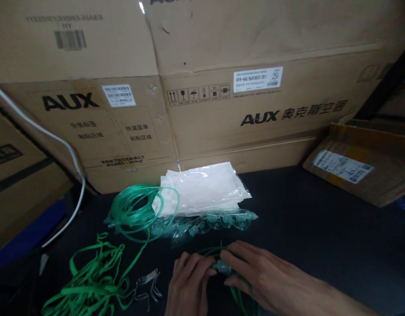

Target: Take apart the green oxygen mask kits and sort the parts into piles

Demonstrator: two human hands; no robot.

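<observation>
Near the front edge of the view, my left hand (pixel 191 278) and my right hand (pixel 255 267) meet, fingers closed. Between them is a translucent plastic connector (pixel 224 267), which my right fingers grip. My left thumb and fingertips pinch the end of a green tube at its left side; part of the grip is hidden. Green tubing arcs behind the fingers and green strands (pixel 237 296) hang below my right hand. Just beyond lies a row of clear, green-tinted plastic masks (pixel 227 219). Left of my hands are bent metal strips (pixel 149 281).
White packets in clear plastic (pixel 202 186) are stacked behind the masks, beside a coil of green tubing (pixel 133 208). Green elastic straps (pixel 93 281) are heaped at front left. Large cardboard boxes (pixel 205 118) wall the back; an open carton (pixel 360 162) stands right. A white cable (pixel 69 151) hangs left.
</observation>
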